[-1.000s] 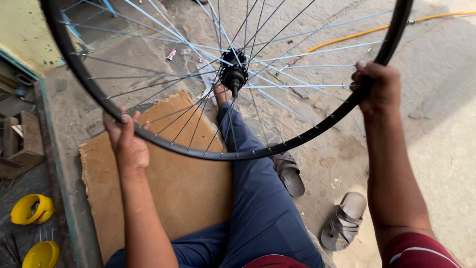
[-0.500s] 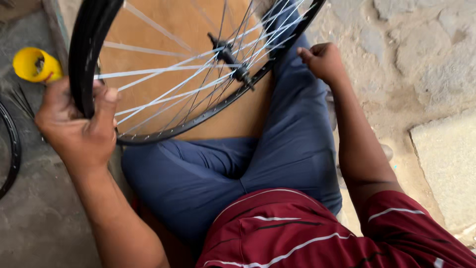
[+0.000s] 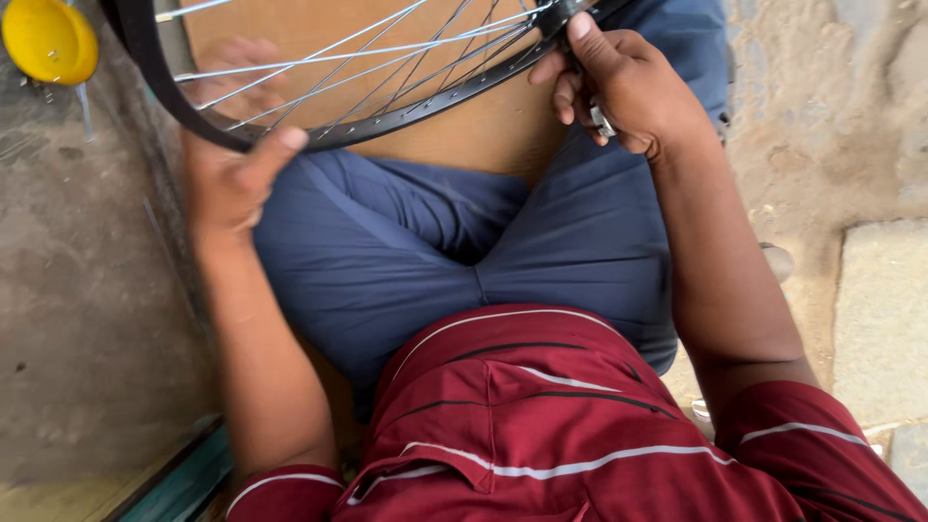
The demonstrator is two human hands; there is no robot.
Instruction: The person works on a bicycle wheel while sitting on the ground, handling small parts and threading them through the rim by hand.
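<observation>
A black bicycle wheel rim with thin silver spokes lies low over my lap, above my blue trousers. My left hand grips the rim at its lower left, thumb over the top edge. My right hand holds the rim at the upper right, fingers curled around it, with a small silver part showing under the fingers. A brown cardboard sheet shows through the spokes beneath the wheel. The hub is out of view.
A yellow round cap-like thing sits at the top left on grey concrete. Rough stone and paving slabs lie to the right. A grey sandal peeks out behind my right forearm. A teal edge runs along the bottom left.
The view has dropped further toward my lap. The wheel has come down and nearer, and my right hand has slid along the rim toward the middle.
</observation>
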